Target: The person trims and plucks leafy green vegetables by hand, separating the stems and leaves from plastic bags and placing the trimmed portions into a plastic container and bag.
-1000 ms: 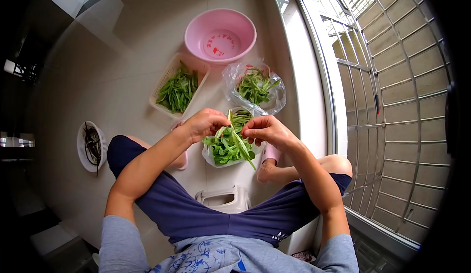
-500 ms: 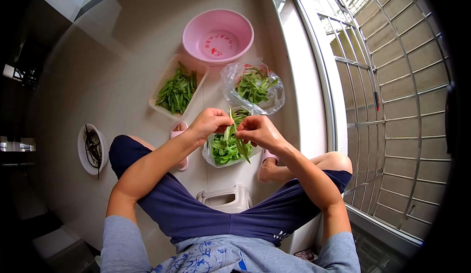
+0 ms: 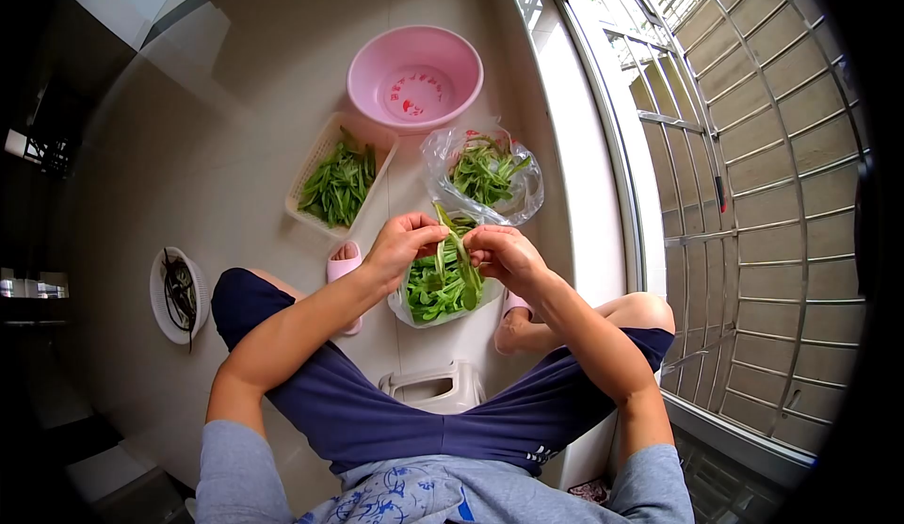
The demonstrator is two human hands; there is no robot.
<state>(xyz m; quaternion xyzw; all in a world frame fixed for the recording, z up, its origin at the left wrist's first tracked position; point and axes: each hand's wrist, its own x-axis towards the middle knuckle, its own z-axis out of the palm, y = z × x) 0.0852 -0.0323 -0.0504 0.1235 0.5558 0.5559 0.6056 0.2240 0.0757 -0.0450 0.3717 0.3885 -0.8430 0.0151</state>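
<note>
The pale tiled floor (image 3: 240, 161) spreads out below me, and a metal window grille (image 3: 800, 235) runs up along my right. My knees are spread wide in navy shorts (image 3: 377, 402), with my grey T-shirt (image 3: 414, 482), printed in blue, nearer to me. Farthest ahead on the floor is a pink basin (image 3: 386, 61) with red lettering on its bottom. Just this side of it, to the left, a cream plastic basket (image 3: 314, 159) holds a heap of long green leaves; to the right, a clear plastic bag (image 3: 524, 208) lies open around more greens. A second bag (image 3: 402, 307), full of leafy greens (image 3: 435, 296), is between my feet, right under my hands. A pale plastic stool (image 3: 461, 387) shows between my thighs, and a small white basket (image 3: 201, 289) with dark, thin stems (image 3: 179, 289) is out past my left knee. I have pink slippers (image 3: 343, 268) on. My left hand (image 3: 408, 244) pinches the upper part of a leafy stalk (image 3: 468, 281) between thumb and forefinger; my right hand (image 3: 508, 253), fingers curled, nips it just beside. The stalk hangs above the second bag, leaf end down.
</note>
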